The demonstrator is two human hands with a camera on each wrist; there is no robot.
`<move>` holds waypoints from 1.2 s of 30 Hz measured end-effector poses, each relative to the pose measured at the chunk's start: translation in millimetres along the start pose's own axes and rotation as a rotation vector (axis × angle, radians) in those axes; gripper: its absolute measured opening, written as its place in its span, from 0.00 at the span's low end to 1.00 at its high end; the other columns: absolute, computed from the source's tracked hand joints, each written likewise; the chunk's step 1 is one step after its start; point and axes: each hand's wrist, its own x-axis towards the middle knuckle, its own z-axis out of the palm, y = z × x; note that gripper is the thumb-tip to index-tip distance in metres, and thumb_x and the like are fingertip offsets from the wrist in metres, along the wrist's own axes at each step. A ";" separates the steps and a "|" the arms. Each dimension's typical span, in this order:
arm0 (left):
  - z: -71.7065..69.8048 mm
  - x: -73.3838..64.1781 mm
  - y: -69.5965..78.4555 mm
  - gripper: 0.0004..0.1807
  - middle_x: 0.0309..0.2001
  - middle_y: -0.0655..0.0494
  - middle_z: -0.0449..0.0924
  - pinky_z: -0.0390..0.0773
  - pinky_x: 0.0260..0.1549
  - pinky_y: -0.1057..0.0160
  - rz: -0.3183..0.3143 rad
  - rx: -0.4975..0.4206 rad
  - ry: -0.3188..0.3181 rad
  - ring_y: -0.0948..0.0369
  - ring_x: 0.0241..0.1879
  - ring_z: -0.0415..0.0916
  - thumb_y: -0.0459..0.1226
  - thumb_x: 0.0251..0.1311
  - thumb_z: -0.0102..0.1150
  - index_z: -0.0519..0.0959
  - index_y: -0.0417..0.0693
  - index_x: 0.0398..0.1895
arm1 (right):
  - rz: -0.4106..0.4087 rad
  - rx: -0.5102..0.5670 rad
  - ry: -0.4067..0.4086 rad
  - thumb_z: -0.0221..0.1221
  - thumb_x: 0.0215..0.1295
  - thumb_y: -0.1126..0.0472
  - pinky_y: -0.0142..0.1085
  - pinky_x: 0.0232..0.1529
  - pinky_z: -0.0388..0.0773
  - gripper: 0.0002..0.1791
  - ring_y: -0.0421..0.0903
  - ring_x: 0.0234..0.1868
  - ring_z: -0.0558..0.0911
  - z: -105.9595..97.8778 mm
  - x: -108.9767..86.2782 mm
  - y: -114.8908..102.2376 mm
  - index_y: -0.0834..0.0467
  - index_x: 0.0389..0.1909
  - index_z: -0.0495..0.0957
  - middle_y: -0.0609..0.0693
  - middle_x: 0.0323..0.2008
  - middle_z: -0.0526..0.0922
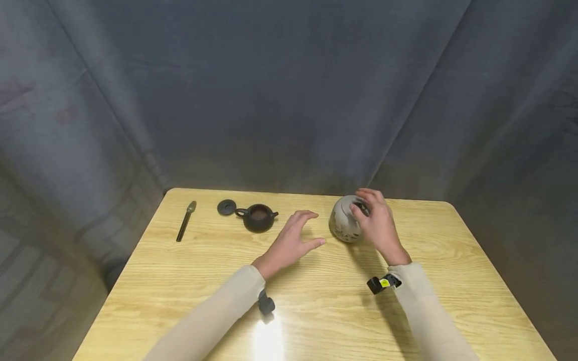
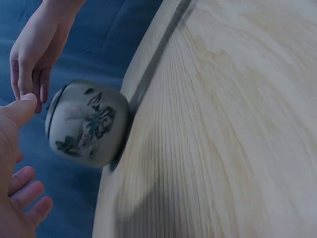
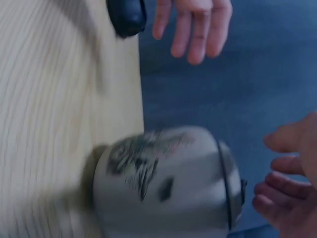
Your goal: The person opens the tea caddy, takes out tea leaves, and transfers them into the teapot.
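A pale grey lidded jar [image 1: 344, 228] with a dark painted plant design stands toward the back right of the table. My right hand [image 1: 377, 223] hovers over its lid [image 3: 232, 186], thumb and fingers spread about the small dark knob. In the right wrist view a gap shows between those fingers and the knob. My left hand [image 1: 291, 245] is held above the table, left of the jar, with thumb and fingers apart and nothing between them. The left wrist view shows the jar [image 2: 89, 124] upright, beyond the left thumb.
Left of my hands sits a small dark teapot [image 1: 259, 219], uncovered, its spout toward the right. A round dark lid [image 1: 227, 207] lies beside its handle. Farther left lies a dark-handled spoon-like utensil [image 1: 185, 222]. Grey curtains [image 1: 271, 100] hang behind the wooden table [image 1: 203, 281].
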 end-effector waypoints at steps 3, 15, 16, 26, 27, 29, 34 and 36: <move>10.8 9.8 2.1 0.43 0.80 0.54 0.63 0.70 0.77 0.45 -0.021 -0.021 -0.024 0.51 0.81 0.62 0.57 0.69 0.69 0.65 0.54 0.81 | 0.021 -0.063 0.015 0.63 0.75 0.64 0.64 0.68 0.75 0.21 0.70 0.66 0.78 -0.7 2.0 6.3 0.72 0.63 0.79 0.68 0.66 0.76; 41.5 50.7 5.8 0.53 0.85 0.51 0.55 0.71 0.77 0.46 -0.076 -0.041 -0.031 0.51 0.82 0.61 0.60 0.67 0.69 0.53 0.53 0.87 | -0.012 -0.291 0.066 0.65 0.76 0.58 0.60 0.50 0.77 0.17 0.66 0.50 0.78 6.0 8.8 19.8 0.71 0.51 0.86 0.68 0.48 0.81; 42.5 52.8 6.5 0.54 0.85 0.51 0.55 0.70 0.77 0.45 -0.082 -0.044 -0.037 0.50 0.82 0.60 0.61 0.67 0.69 0.53 0.53 0.87 | -0.023 -0.307 0.075 0.65 0.75 0.58 0.60 0.49 0.77 0.17 0.66 0.49 0.78 6.3 9.1 20.1 0.70 0.49 0.87 0.68 0.46 0.81; 51.1 71.9 15.3 0.55 0.85 0.50 0.55 0.68 0.78 0.42 -0.113 -0.111 -0.065 0.48 0.82 0.59 0.58 0.66 0.70 0.53 0.48 0.86 | 0.104 -0.296 -0.046 0.63 0.78 0.55 0.54 0.39 0.76 0.15 0.61 0.44 0.78 1.3 15.7 10.9 0.66 0.45 0.81 0.64 0.43 0.78; 53.5 73.9 16.2 0.55 0.85 0.51 0.56 0.68 0.77 0.42 -0.113 -0.112 -0.059 0.48 0.82 0.60 0.58 0.66 0.71 0.53 0.49 0.86 | 0.137 -0.286 -0.076 0.62 0.78 0.55 0.52 0.38 0.76 0.15 0.60 0.43 0.78 -0.5 17.5 10.0 0.65 0.46 0.80 0.64 0.43 0.78; 58.4 78.1 18.5 0.55 0.84 0.51 0.58 0.68 0.77 0.42 -0.106 -0.097 -0.046 0.49 0.80 0.62 0.58 0.65 0.72 0.53 0.49 0.86 | 0.200 -0.267 -0.144 0.61 0.79 0.54 0.47 0.37 0.75 0.16 0.58 0.42 0.79 -4.9 21.4 8.2 0.65 0.48 0.78 0.63 0.44 0.79; 68.7 84.7 25.8 0.58 0.84 0.52 0.58 0.66 0.76 0.40 -0.100 -0.055 -0.008 0.49 0.80 0.63 0.58 0.63 0.73 0.51 0.50 0.87 | 0.305 -0.217 -0.283 0.59 0.79 0.53 0.37 0.35 0.72 0.16 0.53 0.39 0.79 -16.2 35.0 6.2 0.66 0.46 0.77 0.60 0.42 0.81; 71.1 85.6 27.0 0.58 0.84 0.53 0.58 0.66 0.76 0.40 -0.107 -0.046 0.002 0.50 0.80 0.64 0.59 0.62 0.73 0.52 0.50 0.87 | 0.318 -0.213 -0.311 0.60 0.78 0.54 0.36 0.35 0.71 0.16 0.53 0.38 0.78 -18.2 40.6 5.0 0.65 0.44 0.78 0.59 0.41 0.81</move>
